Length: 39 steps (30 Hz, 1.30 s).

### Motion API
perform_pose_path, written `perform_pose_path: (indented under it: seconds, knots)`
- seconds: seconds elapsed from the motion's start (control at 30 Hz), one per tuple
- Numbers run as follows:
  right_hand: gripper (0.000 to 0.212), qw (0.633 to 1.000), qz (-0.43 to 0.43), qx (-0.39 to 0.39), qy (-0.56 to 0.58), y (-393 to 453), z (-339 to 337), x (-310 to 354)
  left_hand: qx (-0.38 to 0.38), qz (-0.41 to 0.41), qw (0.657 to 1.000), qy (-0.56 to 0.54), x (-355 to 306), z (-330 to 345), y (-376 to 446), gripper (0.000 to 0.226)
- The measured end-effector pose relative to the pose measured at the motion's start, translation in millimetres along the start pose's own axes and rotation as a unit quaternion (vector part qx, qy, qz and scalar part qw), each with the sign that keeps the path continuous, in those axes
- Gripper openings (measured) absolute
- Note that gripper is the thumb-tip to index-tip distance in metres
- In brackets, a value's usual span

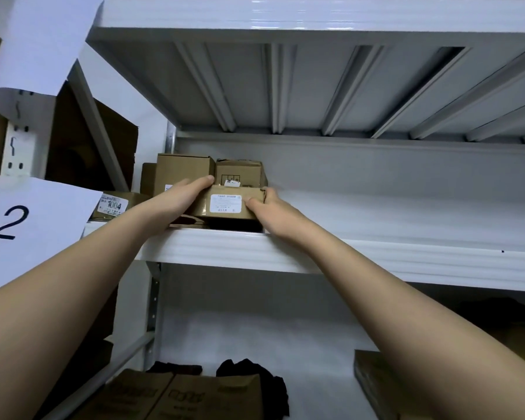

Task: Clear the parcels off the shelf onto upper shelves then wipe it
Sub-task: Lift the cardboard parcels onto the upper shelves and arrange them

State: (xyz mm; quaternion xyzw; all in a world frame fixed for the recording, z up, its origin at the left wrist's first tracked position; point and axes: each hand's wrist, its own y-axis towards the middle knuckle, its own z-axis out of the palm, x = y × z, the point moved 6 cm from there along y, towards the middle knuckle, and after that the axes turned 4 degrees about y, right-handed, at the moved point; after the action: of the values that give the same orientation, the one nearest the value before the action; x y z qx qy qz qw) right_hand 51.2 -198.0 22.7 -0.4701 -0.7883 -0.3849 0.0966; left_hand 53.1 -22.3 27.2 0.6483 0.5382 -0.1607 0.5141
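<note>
A small brown cardboard parcel (229, 203) with a white label sits at the near left of the white upper shelf (376, 256), other parcels (185, 171) behind it.

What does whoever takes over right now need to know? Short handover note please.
Left hand and right hand: both grip the labelled cardboard parcel at the front left of the upper shelf, fingers curled on its sides.
Behind it: two more boxes, plus a parcel marked 1004 further left.
Lower shelf: brown parcels, a flat box on the right and a dark cloth remain.
Done: some parcels are up.
Left: release this one, move the rest, wipe.
</note>
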Motion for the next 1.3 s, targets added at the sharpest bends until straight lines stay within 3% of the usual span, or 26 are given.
perform_pose_path:
  seconds: [0.07, 0.2, 0.57, 0.8, 1.0, 1.3]
  knots:
    - [0.046, 1.000, 0.022, 0.015, -0.014, 5, 3, -4, -0.001, -0.011, 1.000, 0.007, 4, 0, 3, 0.041]
    - [0.062, 0.998, 0.036, 0.039, -0.025, 18, 9, -7, 0.008, -0.030, 0.997, 0.071, 9, 1, 10, 0.043]
    - [0.070, 0.998, 0.024, 0.050, 0.019, 32, 19, -14, -0.025, -0.054, 0.994, 0.091, 18, -6, 20, 0.034]
    - [0.069, 0.996, 0.032, 0.071, 0.040, 40, 26, -17, -0.124, -0.058, 0.985, 0.101, 25, -13, 30, 0.055]
    - [0.066, 0.997, -0.001, 0.082, -0.003, 32, 22, -11, -0.196, -0.040, 0.979, 0.034, 23, -25, 24, 0.055]
    - [0.084, 0.993, 0.019, 0.108, 0.043, 37, 31, -19, -0.163, -0.038, 0.983, 0.073, 27, -23, 21, 0.047]
